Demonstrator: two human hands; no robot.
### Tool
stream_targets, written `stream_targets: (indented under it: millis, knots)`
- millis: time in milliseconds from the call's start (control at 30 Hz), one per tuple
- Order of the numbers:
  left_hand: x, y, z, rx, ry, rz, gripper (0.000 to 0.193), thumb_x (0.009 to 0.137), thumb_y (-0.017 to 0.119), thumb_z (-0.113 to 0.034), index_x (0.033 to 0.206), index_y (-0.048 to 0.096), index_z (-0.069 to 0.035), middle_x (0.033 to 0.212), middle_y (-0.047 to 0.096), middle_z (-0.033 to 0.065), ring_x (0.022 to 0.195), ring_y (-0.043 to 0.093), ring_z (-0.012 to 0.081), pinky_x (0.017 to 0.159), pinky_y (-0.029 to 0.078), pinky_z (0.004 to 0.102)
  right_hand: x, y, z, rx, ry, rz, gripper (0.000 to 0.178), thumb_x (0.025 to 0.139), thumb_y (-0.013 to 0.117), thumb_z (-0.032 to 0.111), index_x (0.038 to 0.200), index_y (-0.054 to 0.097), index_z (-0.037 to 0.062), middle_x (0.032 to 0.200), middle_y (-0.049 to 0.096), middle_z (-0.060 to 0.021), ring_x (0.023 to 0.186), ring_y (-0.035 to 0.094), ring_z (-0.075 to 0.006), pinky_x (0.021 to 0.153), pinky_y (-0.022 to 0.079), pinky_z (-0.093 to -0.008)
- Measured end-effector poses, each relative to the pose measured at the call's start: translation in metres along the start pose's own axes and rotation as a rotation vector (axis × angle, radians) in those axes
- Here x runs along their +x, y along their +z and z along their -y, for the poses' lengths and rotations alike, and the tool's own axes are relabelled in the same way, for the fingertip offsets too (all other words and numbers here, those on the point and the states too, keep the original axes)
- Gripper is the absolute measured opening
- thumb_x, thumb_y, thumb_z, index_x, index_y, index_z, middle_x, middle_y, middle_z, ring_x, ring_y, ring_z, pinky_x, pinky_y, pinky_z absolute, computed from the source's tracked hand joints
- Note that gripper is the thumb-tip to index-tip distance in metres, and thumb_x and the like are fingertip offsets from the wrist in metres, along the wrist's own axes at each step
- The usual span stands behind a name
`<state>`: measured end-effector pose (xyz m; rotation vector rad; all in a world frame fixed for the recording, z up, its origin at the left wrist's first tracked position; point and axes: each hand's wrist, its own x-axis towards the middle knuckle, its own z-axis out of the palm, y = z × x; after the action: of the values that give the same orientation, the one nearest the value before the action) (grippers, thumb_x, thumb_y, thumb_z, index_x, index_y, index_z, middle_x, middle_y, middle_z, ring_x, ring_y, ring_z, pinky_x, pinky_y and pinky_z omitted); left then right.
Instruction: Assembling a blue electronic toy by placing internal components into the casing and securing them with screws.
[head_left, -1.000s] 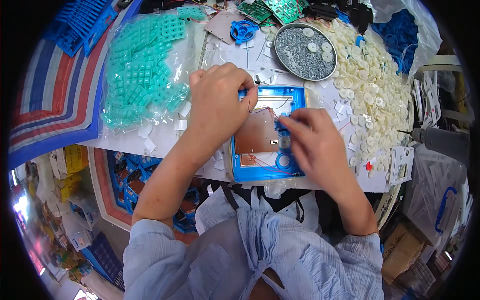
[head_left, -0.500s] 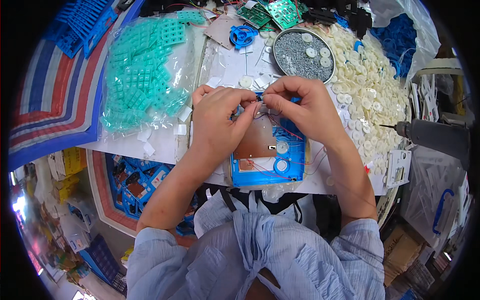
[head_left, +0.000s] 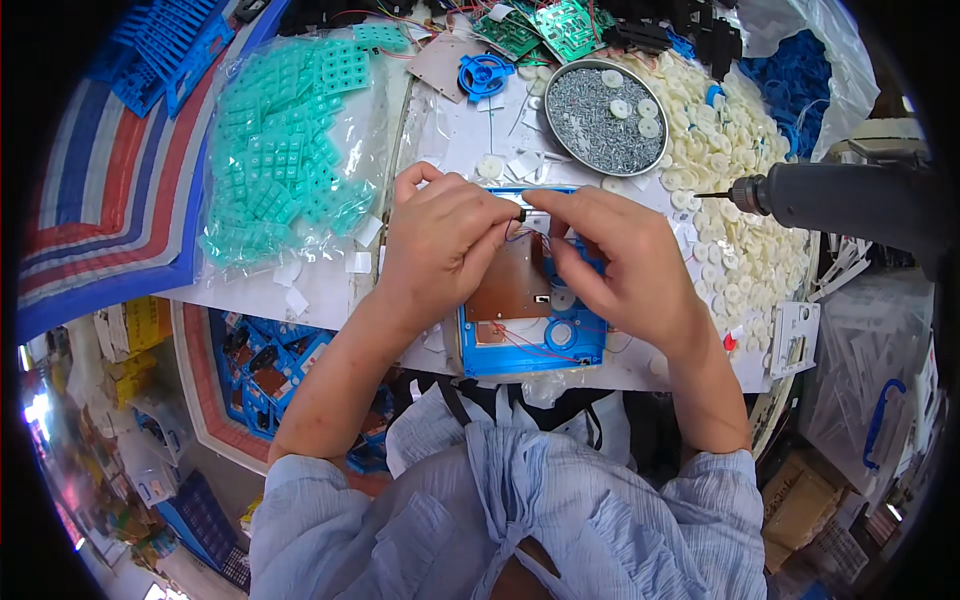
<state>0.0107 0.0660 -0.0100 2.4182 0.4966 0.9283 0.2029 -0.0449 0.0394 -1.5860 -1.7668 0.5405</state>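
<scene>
A blue plastic housing [head_left: 590, 357] lies in front of me, with a brown circuit board [head_left: 500, 280] and thin red and dark wires inside. At its far edge, my left hand [head_left: 440, 235] is closed, thumb and forefinger pinching a small black part [head_left: 522, 215] with wires near it. My right hand [head_left: 630, 260] arches over the housing's right side. Its forefinger reaches the black part, while the thumb is apart and lower down, over the housing. The right hand's other fingers are partly hidden.
An electric screwdriver [head_left: 800, 192] hangs at the right, tip pointing left. Beyond the housing stands a round metal dish [head_left: 590, 125] of screws. White plastic discs [head_left: 730, 150] are heaped right; teal keypads [head_left: 270, 150] lie left. Blue housings fill a bin [head_left: 205, 400] below.
My right hand's thumb has dropped away from its forefinger, and the hand has come nearer. The left hand keeps its pinch. The electric screwdriver has swung left and up.
</scene>
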Motion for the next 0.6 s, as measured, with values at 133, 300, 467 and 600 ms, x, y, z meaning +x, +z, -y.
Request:
stream_targets:
  millis: [133, 300, 467, 600]
  knots:
    - [-0.001, -0.002, -0.003, -0.011, -0.008, -0.012, 0.008, 0.085, 0.074, -0.009, 0.092, 0.071, -0.012, 0.083, 0.068, 0.0008, 0.08, 0.064, 0.0205, 0.089, 0.037, 0.0424, -0.003, -0.008, 0.004, 0.119, 0.082, 0.04, 0.031, 0.085, 0.07, 0.004, 0.116, 0.071, 0.0035, 0.089, 0.068, -0.0134, 0.073, 0.066, -0.0294, 0.065, 0.053, -0.0383]
    - [-0.004, 0.002, -0.002, -0.01, -0.049, -0.037, 0.008, 0.085, 0.074, -0.009, 0.09, 0.07, -0.012, 0.082, 0.068, 0.001, 0.08, 0.065, 0.0205, 0.089, 0.037, 0.0422, -0.01, -0.001, 0.004, 0.053, 0.091, -0.008, 0.032, 0.086, 0.072, 0.006, 0.117, 0.071, 0.0031, 0.088, 0.069, -0.0132, 0.073, 0.067, -0.0283, 0.066, 0.054, -0.0372]
    - [-0.002, 0.003, -0.004, -0.009, -0.054, -0.062, 0.007, 0.086, 0.075, -0.009, 0.091, 0.071, -0.009, 0.08, 0.069, 0.0022, 0.07, 0.059, 0.0196, 0.088, 0.038, 0.0389, -0.02, 0.011, 0.009, 0.008, 0.036, -0.066, 0.033, 0.085, 0.073, 0.007, 0.118, 0.071, 0.0025, 0.091, 0.071, -0.0136, 0.077, 0.068, -0.0295, 0.067, 0.055, -0.0387]
    - [-0.003, 0.003, -0.003, 0.005, -0.053, -0.057, 0.007, 0.086, 0.075, -0.009, 0.091, 0.071, -0.009, 0.08, 0.068, 0.0027, 0.071, 0.06, 0.0202, 0.088, 0.038, 0.0389, -0.02, 0.01, 0.011, -0.044, 0.049, -0.091, 0.034, 0.085, 0.073, 0.007, 0.119, 0.071, 0.0027, 0.092, 0.071, -0.0139, 0.08, 0.069, -0.0304, 0.069, 0.055, -0.0389]
